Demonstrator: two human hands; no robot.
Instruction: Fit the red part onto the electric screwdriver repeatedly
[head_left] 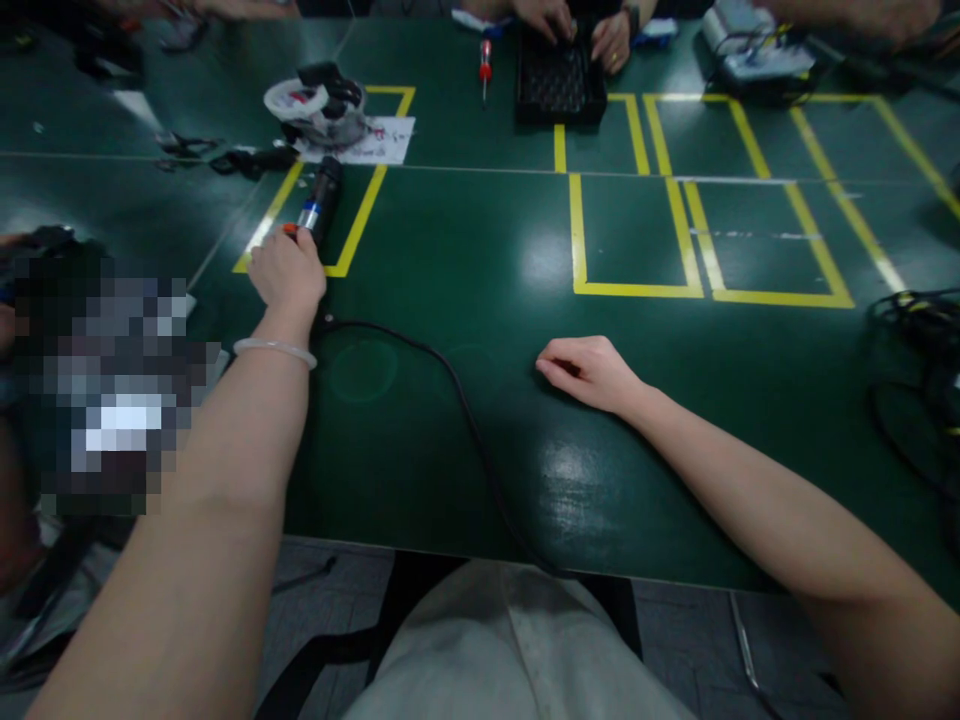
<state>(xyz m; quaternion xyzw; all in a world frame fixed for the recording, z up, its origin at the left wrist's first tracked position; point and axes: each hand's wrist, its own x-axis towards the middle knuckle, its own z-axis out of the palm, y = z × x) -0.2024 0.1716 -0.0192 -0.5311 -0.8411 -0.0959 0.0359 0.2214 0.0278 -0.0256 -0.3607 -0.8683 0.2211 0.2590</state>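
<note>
My left hand gripped the cylindrical tool, its length aimed toward the paper sheet; my right hand, farther off, curled loosely.

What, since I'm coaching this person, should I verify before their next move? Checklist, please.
1. Left hand on the tool: ok.
2. Left grip firm: cannot tell from behind the hand.
3. Tool within the yellow tape outline: ok in this view.
4. Right hand free: ok, curled, nothing visible in it.
5. Cable apart from right hand: ok.
6. Cable clear of the table's near edge: not ok, it reaches it.
</note>
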